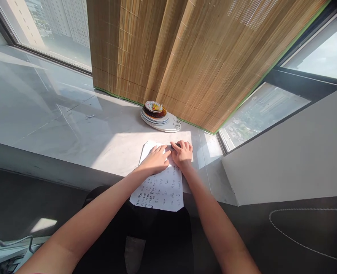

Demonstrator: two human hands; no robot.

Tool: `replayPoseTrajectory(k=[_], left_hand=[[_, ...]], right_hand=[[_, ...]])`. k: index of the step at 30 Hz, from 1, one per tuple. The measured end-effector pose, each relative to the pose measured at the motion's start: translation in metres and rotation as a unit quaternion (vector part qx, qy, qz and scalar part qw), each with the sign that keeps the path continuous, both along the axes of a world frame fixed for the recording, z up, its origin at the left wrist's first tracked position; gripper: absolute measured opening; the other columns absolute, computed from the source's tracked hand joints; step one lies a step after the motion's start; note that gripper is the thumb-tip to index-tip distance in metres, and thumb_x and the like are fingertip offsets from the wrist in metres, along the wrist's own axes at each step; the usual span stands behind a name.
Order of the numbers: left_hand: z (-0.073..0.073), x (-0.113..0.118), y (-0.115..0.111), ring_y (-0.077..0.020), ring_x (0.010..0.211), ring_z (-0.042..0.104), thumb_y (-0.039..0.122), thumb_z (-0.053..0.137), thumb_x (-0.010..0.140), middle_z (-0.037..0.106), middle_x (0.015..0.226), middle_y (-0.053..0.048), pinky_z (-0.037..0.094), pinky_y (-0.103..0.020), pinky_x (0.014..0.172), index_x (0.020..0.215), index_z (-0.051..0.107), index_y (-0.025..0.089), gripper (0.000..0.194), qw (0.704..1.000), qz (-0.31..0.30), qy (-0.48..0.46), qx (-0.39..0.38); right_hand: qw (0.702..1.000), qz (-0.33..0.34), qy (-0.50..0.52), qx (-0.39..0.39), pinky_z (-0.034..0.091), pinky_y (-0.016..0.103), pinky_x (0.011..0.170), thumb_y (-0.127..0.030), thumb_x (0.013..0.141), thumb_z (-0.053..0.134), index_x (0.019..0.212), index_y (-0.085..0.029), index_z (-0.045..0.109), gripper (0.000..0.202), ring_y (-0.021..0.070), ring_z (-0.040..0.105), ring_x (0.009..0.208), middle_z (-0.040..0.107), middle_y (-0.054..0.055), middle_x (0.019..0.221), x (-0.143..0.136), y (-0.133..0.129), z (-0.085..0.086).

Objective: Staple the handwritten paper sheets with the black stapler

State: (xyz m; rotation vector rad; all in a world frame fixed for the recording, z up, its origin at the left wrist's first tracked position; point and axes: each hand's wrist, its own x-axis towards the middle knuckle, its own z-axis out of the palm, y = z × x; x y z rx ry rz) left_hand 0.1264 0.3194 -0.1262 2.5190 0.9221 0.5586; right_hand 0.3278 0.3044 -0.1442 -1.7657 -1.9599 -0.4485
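Note:
A white sheet with handwriting (162, 194) lies on the pale window ledge, its near end reaching past the ledge edge over the dark-clothed lap. Flat on the sheet's upper part rests my left hand (156, 159), fingers apart and holding nothing. Right beside it, at the sheet's upper right corner, my right hand (182, 153) is closed around a small dark object (175, 145), mostly hidden by the fingers; I cannot make out what it is. The fingertips of both hands are close together.
Beyond the sheet stands a stack of plates (156, 118) with a small yellow packet (156, 107) on top. A bamboo blind (168, 57) hangs behind it. Windows are at both sides, and a white wall (294, 152) rises at the right.

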Motion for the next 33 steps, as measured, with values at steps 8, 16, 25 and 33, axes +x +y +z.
replayPoseTrajectory(k=[8, 16, 25, 33], left_hand=[[-0.001, -0.002, 0.003, -0.031, 0.152, 0.042, 0.028, 0.052, 0.098, 0.052, 0.162, -0.006, 0.028, -0.052, 0.131, 0.145, 0.064, 0.031, 0.049, 1.0, 0.008, 0.017, 0.014], [-0.006, -0.003, 0.005, -0.0343, 0.123, 0.06, 0.027, 0.059, 0.094, 0.064, 0.134, -0.015, 0.051, -0.051, 0.103, 0.127, 0.069, 0.027, 0.035, 0.998, 0.045, -0.03, 0.029], [0.004, -0.008, 0.004, -0.0273, 0.094, 0.062, 0.007, 0.053, 0.086, 0.065, 0.094, -0.01, 0.049, -0.038, 0.083, 0.09, 0.058, 0.023, 0.017, 0.968, 0.167, -0.131, 0.131], [0.008, -0.015, 0.0, -0.0258, 0.09, 0.062, 0.012, 0.048, 0.094, 0.062, 0.092, -0.009, 0.05, -0.037, 0.082, 0.095, 0.062, 0.02, 0.016, 0.95, 0.16, -0.208, 0.17]], right_hand=[[0.988, -0.082, 0.115, 0.065, 0.046, 0.041, 0.095, -0.002, 0.079, 0.049, 0.146, -0.029, 0.064, 0.074, 0.0271, 0.057, 0.106, 0.065, 0.009, 0.117, 0.029, -0.002, -0.008], [0.96, -0.188, 0.198, 0.064, 0.048, 0.044, 0.094, -0.013, 0.084, 0.055, 0.118, -0.017, 0.068, 0.036, 0.0299, 0.06, 0.101, 0.068, 0.013, 0.109, 0.027, -0.011, 0.009], [0.917, -0.077, 0.389, 0.054, 0.051, 0.029, 0.072, -0.024, 0.081, 0.065, 0.096, -0.02, 0.064, 0.015, 0.0205, 0.065, 0.078, 0.07, 0.005, 0.089, -0.065, -0.026, 0.031], [0.939, -0.074, 0.335, -0.011, 0.053, 0.03, 0.074, -0.023, 0.079, 0.065, 0.093, -0.023, 0.063, 0.015, 0.0226, 0.065, 0.085, 0.07, 0.005, 0.092, -0.075, -0.032, 0.011]])
